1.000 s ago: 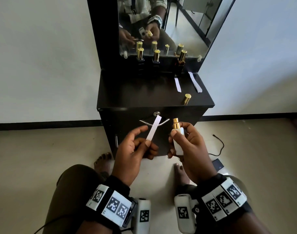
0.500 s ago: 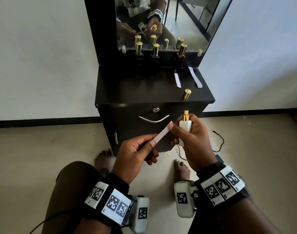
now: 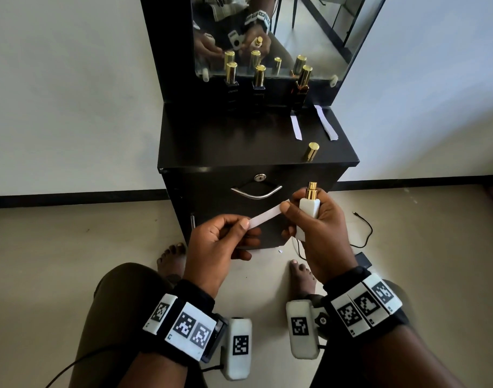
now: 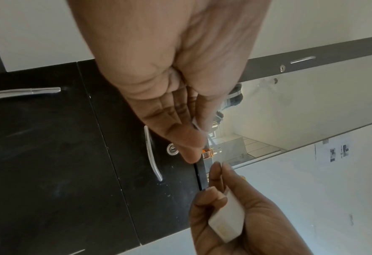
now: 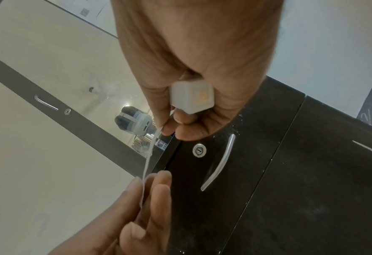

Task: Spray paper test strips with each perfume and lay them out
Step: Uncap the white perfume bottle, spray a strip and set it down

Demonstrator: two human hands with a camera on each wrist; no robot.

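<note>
Over a pale floor, the left hand pinches a paper strip whose far end the right hand, gripping the uncapped white bottle, also touches; beyond, two strips already lie on the black cabinet, three capped bottles seemingly remaining.

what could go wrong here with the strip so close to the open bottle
The right hand grips the uncapped white bottle while its thumb also touches the paper strip pinched by the left hand; the strip may smear or slip. The loose gold cap stands near the cabinet top's front edge and could be knocked off.
</note>
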